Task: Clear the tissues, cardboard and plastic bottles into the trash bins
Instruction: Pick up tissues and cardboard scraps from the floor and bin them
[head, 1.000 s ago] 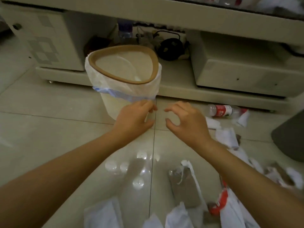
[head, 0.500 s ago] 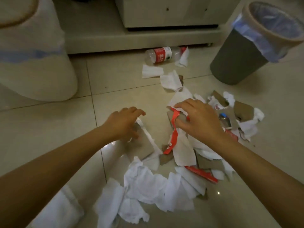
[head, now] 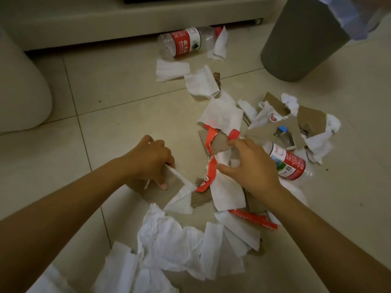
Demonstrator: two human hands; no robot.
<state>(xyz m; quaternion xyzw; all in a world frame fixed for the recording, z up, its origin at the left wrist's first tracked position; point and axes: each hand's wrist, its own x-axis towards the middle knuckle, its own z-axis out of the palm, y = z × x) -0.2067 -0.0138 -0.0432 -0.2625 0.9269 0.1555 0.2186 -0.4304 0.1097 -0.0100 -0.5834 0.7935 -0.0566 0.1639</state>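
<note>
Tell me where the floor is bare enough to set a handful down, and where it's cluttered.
Bare tiles lie left of the left hand, toward the cream bin, and up to the cabinet base. Another bare strip runs right of the red-labelled bottle, below the grey bin. Tissues and cardboard crowd the middle, around the right hand.

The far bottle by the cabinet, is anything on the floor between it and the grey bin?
Only a tissue lying against the bottle at its cap end. Past that, bare tile runs to the grey bin.
</note>
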